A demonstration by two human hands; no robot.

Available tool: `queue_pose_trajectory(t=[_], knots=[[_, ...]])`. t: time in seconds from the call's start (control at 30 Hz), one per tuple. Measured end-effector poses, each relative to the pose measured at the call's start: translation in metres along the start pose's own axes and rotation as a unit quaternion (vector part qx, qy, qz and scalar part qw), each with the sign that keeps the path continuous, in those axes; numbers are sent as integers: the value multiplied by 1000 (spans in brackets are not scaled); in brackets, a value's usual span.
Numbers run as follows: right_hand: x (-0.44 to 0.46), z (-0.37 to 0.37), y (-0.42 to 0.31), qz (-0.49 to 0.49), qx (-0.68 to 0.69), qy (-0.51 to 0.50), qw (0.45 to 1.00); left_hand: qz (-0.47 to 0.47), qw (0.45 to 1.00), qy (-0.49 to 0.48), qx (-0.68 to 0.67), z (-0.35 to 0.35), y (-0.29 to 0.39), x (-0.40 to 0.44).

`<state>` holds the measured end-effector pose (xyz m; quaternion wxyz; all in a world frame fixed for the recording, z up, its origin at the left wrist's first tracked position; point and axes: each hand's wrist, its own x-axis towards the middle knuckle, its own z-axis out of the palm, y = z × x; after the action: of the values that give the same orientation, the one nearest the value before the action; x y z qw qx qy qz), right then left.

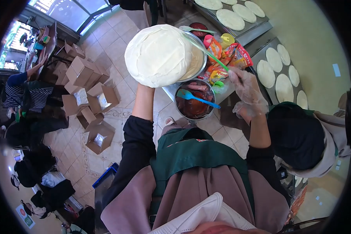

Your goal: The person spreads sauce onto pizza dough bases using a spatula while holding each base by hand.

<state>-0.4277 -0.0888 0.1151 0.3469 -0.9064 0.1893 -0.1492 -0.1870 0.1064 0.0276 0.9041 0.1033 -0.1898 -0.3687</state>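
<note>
A large round of white flatbread (160, 54), coated in a pale spread with smear marks, is held up on my left hand. Only the wrist (145, 92) shows below it, and the fingers are hidden. My right hand (249, 87), in a clear plastic glove, is closed on the handle of a green spatula (216, 58). The spatula's far end reaches the right edge of the round, over a metal bowl (202, 64) of pale spread. Below stands a bowl of red-brown sauce (195, 106) with a blue spatula (197, 98) in it.
Beside the bowls lie red and orange packets (222, 58) and a yellow cup (227, 40). Trays (267, 50) at right hold several flat white rounds. A co-worker (300, 136) is close on my right. Open cardboard boxes (89, 103) stand on the floor at left, near other people.
</note>
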Motion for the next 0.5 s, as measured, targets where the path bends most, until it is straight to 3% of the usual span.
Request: queue_pose_trajectory(t=[0.07,0.27,0.33,0.47,0.5], knots=[[11,1,5,-31,23,18,999,-2,1000,9,17,-2,-3,2],[28,23,9,28,38,33,998,-8,997,41,64,-13,-17,11],[29,36,12,-29,36,50,998,-9,996,52,78,-16,-23,14],[25,43,4,-49,82,33,995,-9,992,74,105,-25,-30,18],[23,39,0,-82,41,-20,996,-9,990,80,112,-27,-30,19]])
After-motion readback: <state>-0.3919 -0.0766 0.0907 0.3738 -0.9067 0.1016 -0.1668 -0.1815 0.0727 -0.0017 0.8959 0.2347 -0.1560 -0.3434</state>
